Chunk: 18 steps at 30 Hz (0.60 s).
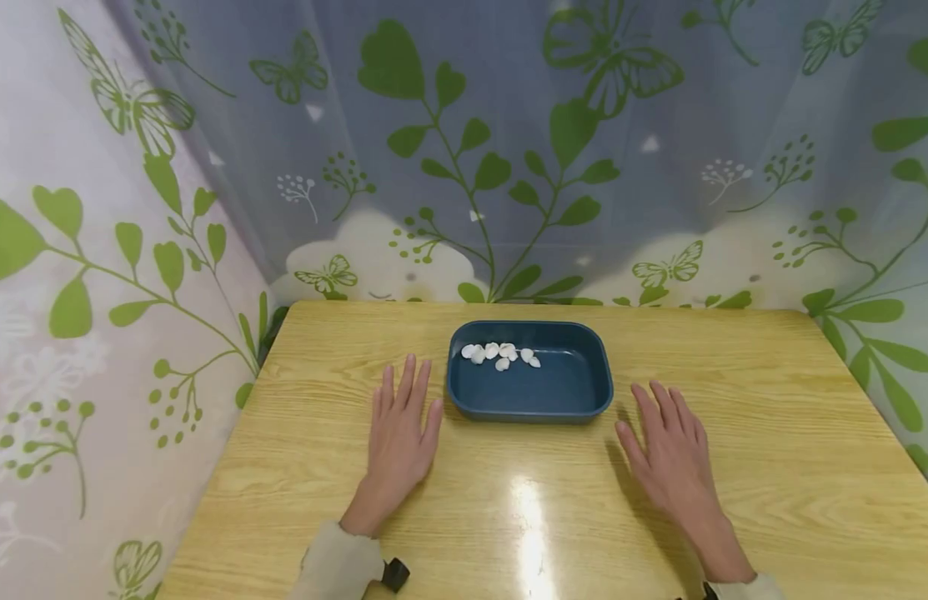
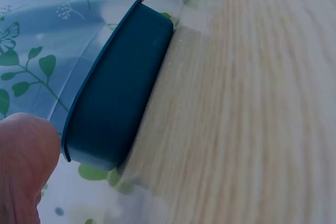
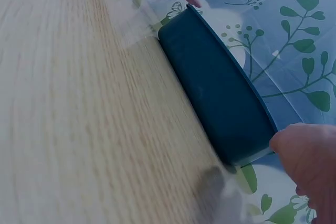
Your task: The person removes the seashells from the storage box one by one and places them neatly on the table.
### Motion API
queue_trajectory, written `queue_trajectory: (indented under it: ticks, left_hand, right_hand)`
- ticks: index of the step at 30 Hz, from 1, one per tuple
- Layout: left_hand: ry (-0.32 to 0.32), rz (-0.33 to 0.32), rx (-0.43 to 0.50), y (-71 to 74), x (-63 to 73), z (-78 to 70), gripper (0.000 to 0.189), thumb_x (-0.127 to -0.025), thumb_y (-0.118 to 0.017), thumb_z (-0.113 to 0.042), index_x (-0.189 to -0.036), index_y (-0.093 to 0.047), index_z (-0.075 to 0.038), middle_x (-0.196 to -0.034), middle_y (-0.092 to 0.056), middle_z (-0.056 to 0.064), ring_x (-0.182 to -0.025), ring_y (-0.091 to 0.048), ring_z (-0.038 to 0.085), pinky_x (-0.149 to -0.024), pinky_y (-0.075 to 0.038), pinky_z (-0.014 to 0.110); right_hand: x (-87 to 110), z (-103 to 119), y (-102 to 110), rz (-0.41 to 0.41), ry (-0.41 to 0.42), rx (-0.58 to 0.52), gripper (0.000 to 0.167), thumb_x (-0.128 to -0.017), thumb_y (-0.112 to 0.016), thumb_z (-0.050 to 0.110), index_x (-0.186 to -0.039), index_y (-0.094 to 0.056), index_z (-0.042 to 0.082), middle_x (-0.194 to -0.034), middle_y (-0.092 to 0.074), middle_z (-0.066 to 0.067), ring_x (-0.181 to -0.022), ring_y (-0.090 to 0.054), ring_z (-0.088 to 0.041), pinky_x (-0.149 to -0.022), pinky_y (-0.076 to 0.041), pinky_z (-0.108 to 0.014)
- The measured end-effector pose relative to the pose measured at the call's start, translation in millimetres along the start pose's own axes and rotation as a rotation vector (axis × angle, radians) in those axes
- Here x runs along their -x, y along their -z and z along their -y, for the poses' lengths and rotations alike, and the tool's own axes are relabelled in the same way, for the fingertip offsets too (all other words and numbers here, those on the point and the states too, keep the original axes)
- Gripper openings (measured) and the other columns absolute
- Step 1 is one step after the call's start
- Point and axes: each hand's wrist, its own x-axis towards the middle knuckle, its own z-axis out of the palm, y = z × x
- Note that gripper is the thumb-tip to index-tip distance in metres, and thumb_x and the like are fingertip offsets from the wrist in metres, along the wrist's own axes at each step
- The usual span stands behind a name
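A dark blue rectangular tray (image 1: 531,398) with rounded corners and raised walls stands on the table. Several small white pieces (image 1: 503,352), like shells or cloves, lie along its far left part; their exact kind is hard to tell. My left hand (image 1: 399,437) is left of the tray, fingers straight and holding nothing. On the other side, my right hand (image 1: 669,458) is spread with slightly bent, loose fingers, also holding nothing. Both wrist views show the tray's outer side (image 2: 118,87) with a part of each hand at its ends; the white pieces are hidden there.
The wooden table (image 1: 283,500) has a bright light reflection in front of the tray. Behind it and along the left hangs a curtain (image 1: 464,208) printed with green leaves and butterflies. A dark band (image 1: 395,575) shows at the left sleeve.
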Motion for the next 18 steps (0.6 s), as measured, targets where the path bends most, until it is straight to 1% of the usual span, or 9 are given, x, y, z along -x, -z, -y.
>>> queue_trajectory:
  ticks: [3, 6, 9, 12, 14, 16, 18]
  left_hand:
    - [-0.019, -0.011, 0.043, -1.8, -4.8, -2.5, 0.060, -0.114, -0.036, -0.042, -0.167, -0.026, -0.016, -0.175, -0.015, 0.006, -0.162, 0.001, 0.032, -0.127, -0.015, 0.063]
    - [-0.042, -0.008, 0.091, -4.6, -9.8, -5.5, 0.061, -0.114, -0.034, -0.044, -0.167, -0.027, -0.014, -0.174, -0.015, 0.009, -0.161, -0.003, 0.033, -0.127, -0.017, 0.061]
    - [-0.049, 0.006, 0.149, -8.7, -14.3, -8.2, 0.062, -0.114, -0.034, -0.046, -0.166, -0.029, -0.013, -0.174, -0.017, 0.011, -0.161, -0.008, 0.033, -0.127, -0.020, 0.059]
    - [-0.033, 0.027, 0.200, -13.2, -18.3, -10.2, 0.063, -0.113, -0.034, -0.048, -0.167, -0.027, -0.015, -0.173, -0.019, 0.011, -0.161, -0.009, 0.030, -0.128, -0.020, 0.057]
    - [-0.023, 0.040, 0.224, -16.2, -21.1, -11.3, 0.066, -0.113, -0.034, -0.051, -0.167, -0.025, -0.016, -0.174, -0.019, 0.009, -0.161, -0.009, 0.028, -0.128, -0.020, 0.055]
    - [-0.018, 0.047, 0.244, -19.8, -23.8, -11.3, 0.069, -0.112, -0.034, -0.054, -0.168, -0.022, -0.015, -0.174, -0.019, 0.009, -0.161, -0.011, 0.028, -0.128, -0.020, 0.053]
    - [-0.015, 0.051, 0.260, -23.1, -26.1, -10.7, 0.073, -0.111, -0.033, -0.056, -0.168, -0.020, -0.013, -0.175, -0.018, 0.007, -0.161, -0.014, 0.028, -0.128, -0.021, 0.051]
  right_hand:
    - [-3.5, 2, 0, -0.063, 0.028, -0.018, 0.051, -0.105, -0.060, 0.025, -0.151, -0.049, 0.005, -0.151, -0.046, -0.028, -0.142, -0.035, -0.051, -0.107, -0.030, -0.072]
    - [-7.8, 4, -1, -0.158, 0.077, -0.040, 0.043, -0.100, -0.063, 0.014, -0.141, -0.057, 0.003, -0.138, -0.054, -0.027, -0.130, -0.044, -0.051, -0.099, -0.036, -0.070]
    - [-14.8, 7, -2, -0.264, 0.153, -0.058, 0.034, -0.098, -0.062, 0.011, -0.129, -0.065, -0.001, -0.121, -0.060, -0.026, -0.111, -0.052, -0.049, -0.086, -0.041, -0.064]
    - [-24.3, 11, -3, -0.336, 0.244, -0.060, 0.028, -0.096, -0.061, 0.012, -0.118, -0.070, -0.004, -0.103, -0.062, -0.024, -0.092, -0.052, -0.045, -0.075, -0.041, -0.056]
    - [-31.3, 15, -4, -0.361, 0.298, -0.069, 0.026, -0.095, -0.061, 0.011, -0.112, -0.071, -0.006, -0.092, -0.061, -0.021, -0.083, -0.051, -0.041, -0.071, -0.041, -0.053]
    - [-37.3, 19, -4, -0.350, 0.327, -0.076, 0.026, -0.095, -0.062, 0.011, -0.111, -0.071, -0.007, -0.085, -0.060, -0.017, -0.077, -0.050, -0.036, -0.070, -0.041, -0.049]
    - [-42.6, 24, -5, -0.316, 0.334, -0.084, 0.027, -0.094, -0.064, 0.010, -0.113, -0.070, -0.007, -0.079, -0.058, -0.014, -0.074, -0.050, -0.031, -0.068, -0.043, -0.045]
